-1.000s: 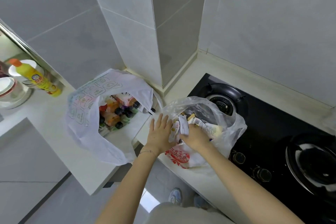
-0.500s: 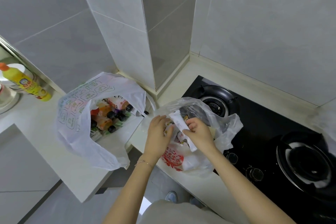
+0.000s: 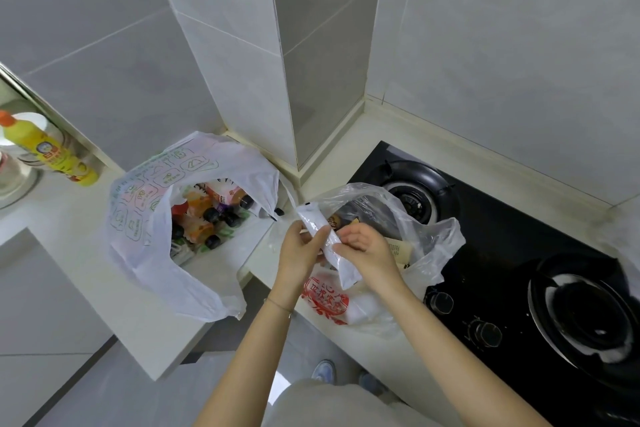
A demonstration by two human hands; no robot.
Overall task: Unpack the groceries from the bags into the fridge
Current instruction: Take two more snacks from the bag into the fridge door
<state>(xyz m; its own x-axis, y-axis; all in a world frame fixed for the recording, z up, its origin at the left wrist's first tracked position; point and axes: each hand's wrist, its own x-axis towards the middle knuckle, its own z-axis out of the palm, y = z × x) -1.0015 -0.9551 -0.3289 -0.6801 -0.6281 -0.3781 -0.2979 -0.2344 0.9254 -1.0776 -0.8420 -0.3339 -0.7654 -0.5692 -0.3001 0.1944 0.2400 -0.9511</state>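
Left grip (image 3: 299,253), right grip (image 3: 367,251) tight on packet (image 3: 313,222)

Kitchen corner, tiled walls.
A black stove (image 3: 502,236) with two burners is set into the white surface (image 3: 79,225); a yellow bottle (image 3: 52,152) stands far left by a bowl (image 3: 14,184).

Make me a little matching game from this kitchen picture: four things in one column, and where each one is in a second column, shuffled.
Things:
1. white packet
2. yellow bottle
3. green-printed bag
4. red-printed bag

Places:
a. on the counter, far left
b. gripped by the left hand and the right hand
c. at the left edge of the black stove
d. lying open around dark-capped drink bottles

Pairs: 1-b, 2-a, 3-d, 4-c.
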